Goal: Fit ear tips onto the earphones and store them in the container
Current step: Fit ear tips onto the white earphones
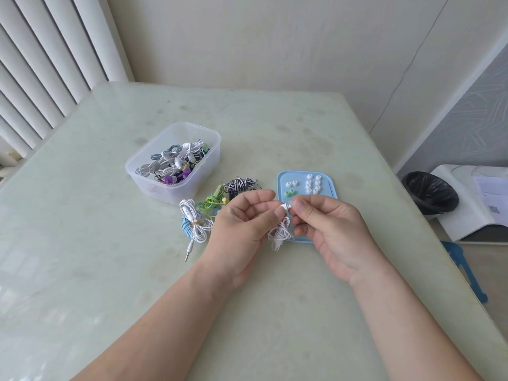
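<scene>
The container (173,163) sits left, beside the blue tray (328,185) of ear tips (313,185). Our left hand (242,224) pinches a white earphone (281,232) over the tray, our right hand (330,229) pinching its bud: fitting, we judge. Next, seat the tip squarely.

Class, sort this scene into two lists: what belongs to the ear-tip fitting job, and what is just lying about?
Job in hand:
left hand and right hand, both pinching the white earphone
white ear tips
green ear tips
blue tray
clear container
earphone bundles on the table

Lying about:
black bin
papers
window blinds
</scene>
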`<state>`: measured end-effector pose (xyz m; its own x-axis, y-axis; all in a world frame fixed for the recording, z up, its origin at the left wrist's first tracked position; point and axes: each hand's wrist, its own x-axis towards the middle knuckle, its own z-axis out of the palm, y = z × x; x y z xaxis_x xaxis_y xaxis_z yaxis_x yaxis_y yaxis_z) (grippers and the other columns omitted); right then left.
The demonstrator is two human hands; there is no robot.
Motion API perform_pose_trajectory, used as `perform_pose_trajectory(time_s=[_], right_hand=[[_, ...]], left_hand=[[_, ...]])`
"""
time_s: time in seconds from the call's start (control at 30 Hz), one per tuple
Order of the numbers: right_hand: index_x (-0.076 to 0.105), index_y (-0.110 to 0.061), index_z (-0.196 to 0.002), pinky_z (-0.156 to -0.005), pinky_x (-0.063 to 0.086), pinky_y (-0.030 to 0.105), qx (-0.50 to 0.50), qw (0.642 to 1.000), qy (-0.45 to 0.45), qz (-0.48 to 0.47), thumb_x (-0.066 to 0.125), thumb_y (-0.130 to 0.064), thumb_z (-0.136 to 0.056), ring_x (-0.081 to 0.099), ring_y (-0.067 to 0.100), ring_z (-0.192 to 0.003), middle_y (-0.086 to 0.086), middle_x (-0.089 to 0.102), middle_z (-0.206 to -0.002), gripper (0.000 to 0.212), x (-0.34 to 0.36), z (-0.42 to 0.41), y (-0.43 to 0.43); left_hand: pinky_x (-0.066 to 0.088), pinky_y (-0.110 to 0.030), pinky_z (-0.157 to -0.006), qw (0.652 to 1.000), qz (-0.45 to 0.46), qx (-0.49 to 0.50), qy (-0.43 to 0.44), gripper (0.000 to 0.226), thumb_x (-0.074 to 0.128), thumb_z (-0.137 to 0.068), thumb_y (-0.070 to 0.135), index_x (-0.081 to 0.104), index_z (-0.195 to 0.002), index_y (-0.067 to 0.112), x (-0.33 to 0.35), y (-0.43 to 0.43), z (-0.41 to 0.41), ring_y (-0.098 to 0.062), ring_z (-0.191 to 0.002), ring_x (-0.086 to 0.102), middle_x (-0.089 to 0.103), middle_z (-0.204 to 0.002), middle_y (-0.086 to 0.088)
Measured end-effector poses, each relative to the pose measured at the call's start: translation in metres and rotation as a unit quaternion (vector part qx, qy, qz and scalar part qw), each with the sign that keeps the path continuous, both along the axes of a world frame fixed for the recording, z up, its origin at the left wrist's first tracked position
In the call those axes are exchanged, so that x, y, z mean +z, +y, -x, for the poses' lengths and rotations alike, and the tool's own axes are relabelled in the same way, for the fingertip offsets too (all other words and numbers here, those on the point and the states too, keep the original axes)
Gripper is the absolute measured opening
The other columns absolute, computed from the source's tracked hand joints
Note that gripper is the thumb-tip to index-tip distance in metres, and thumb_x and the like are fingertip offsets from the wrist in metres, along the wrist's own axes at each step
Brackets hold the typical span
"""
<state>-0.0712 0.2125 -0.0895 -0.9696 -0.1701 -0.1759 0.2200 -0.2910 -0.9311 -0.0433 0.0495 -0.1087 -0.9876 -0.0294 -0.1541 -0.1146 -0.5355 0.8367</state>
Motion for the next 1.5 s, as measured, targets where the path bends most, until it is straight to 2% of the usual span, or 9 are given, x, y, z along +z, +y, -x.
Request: perform_pose_trajectory(time_s=[0.17, 0.53, 0.63, 0.77, 0.9, 1.13, 1.23, 1.37, 1.5], right_hand=[[0.073, 0.002, -0.097, -0.064, 0.057, 0.029, -0.003, 1.000, -0.011, 0.019, 0.076, -0.012, -0.077, 0.064, 0.022, -0.071, 0.015, 0.071, -0.084, 0.025, -0.003, 0.001, -0.002], [0.074, 0.003, -0.098, -0.071, 0.057, 0.032, -0.013, 0.999, 0.041, -0.009, 0.076, -0.011, -0.077, 0.067, 0.027, -0.079, 0.021, 0.074, -0.091, 0.026, -0.010, 0.000, -0.001], [0.075, 0.001, -0.096, -0.072, 0.057, 0.032, -0.032, 0.995, 0.076, -0.047, 0.077, -0.001, -0.081, 0.071, 0.026, -0.079, 0.020, 0.077, -0.090, 0.015, -0.010, 0.000, -0.003], [0.076, 0.002, -0.093, -0.071, 0.058, 0.027, -0.058, 0.989, 0.113, -0.081, 0.076, 0.005, -0.084, 0.073, 0.021, -0.075, 0.016, 0.079, -0.087, 0.010, -0.010, -0.004, -0.006], [0.078, -0.004, -0.094, -0.077, 0.059, 0.028, -0.064, 0.981, 0.146, -0.108, 0.076, 0.003, -0.086, 0.075, 0.021, -0.084, 0.009, 0.080, -0.091, 0.011, -0.012, -0.009, -0.009], [0.078, -0.011, -0.097, -0.080, 0.062, 0.038, -0.058, 0.962, 0.198, -0.179, 0.071, 0.000, -0.092, 0.075, 0.017, -0.085, 0.002, 0.080, -0.093, 0.013, -0.009, -0.012, -0.008], [0.078, -0.012, -0.097, -0.080, 0.061, 0.044, -0.072, 0.952, 0.217, -0.204, 0.071, -0.002, -0.093, 0.073, 0.021, -0.084, 0.001, 0.078, -0.091, 0.012, -0.010, -0.010, -0.005], [0.079, -0.012, -0.097, -0.078, 0.060, 0.036, -0.060, 0.961, 0.208, -0.173, 0.070, 0.002, -0.093, 0.071, 0.015, -0.080, 0.003, 0.078, -0.091, 0.017, -0.007, -0.011, -0.005], [0.080, -0.012, -0.096, -0.079, 0.059, 0.037, -0.043, 0.942, 0.265, -0.202, 0.071, -0.003, -0.090, 0.072, 0.023, -0.087, 0.005, 0.076, -0.095, 0.014, -0.010, -0.013, -0.006]], left_hand=[[0.058, -0.031, -0.079, 1.000, -0.005, 0.006, 0.011, 0.034, 0.079, -0.075, 0.004, 0.070, -0.107, 0.009, 0.000, 0.000, 0.001, -0.023, -0.087, 0.071, 0.075, -0.096, -0.012], [0.059, -0.032, -0.077, 1.000, -0.003, 0.014, 0.019, 0.031, 0.079, -0.075, 0.004, 0.071, -0.105, 0.008, -0.001, 0.001, 0.001, -0.025, -0.086, 0.072, 0.075, -0.097, -0.016], [0.058, -0.038, -0.083, 1.000, -0.004, 0.021, 0.016, 0.030, 0.080, -0.076, 0.005, 0.070, -0.103, 0.008, -0.001, 0.002, 0.000, -0.028, -0.087, 0.070, 0.074, -0.097, -0.018], [0.054, -0.057, -0.097, 1.000, -0.009, 0.023, 0.012, 0.025, 0.082, -0.080, 0.001, 0.071, -0.101, 0.009, -0.005, 0.002, 0.001, -0.036, -0.095, 0.066, 0.071, -0.098, -0.021], [0.053, -0.042, -0.085, 0.999, -0.004, 0.034, 0.005, 0.022, 0.080, -0.081, 0.002, 0.071, -0.099, 0.010, -0.003, 0.002, 0.001, -0.032, -0.093, 0.064, 0.069, -0.095, -0.017], [0.052, -0.040, -0.085, 0.999, 0.003, 0.034, 0.004, 0.028, 0.082, -0.078, 0.005, 0.070, -0.103, 0.008, 0.000, 0.002, -0.001, -0.027, -0.087, 0.067, 0.072, -0.093, -0.014], [0.055, -0.036, -0.084, 0.999, 0.004, 0.035, 0.002, 0.024, 0.076, -0.084, -0.002, 0.069, -0.105, 0.008, 0.002, 0.000, -0.003, -0.023, -0.083, 0.069, 0.074, -0.093, -0.012], [0.056, -0.031, -0.081, 0.999, 0.001, 0.036, 0.003, 0.025, 0.074, -0.086, -0.005, 0.068, -0.107, 0.007, 0.005, -0.002, -0.006, -0.019, -0.080, 0.070, 0.074, -0.091, -0.009], [0.057, -0.029, -0.081, 0.999, 0.001, 0.041, 0.003, 0.023, 0.073, -0.087, -0.006, 0.068, -0.106, 0.007, 0.006, -0.001, -0.010, -0.018, -0.082, 0.069, 0.073, -0.090, -0.008]])
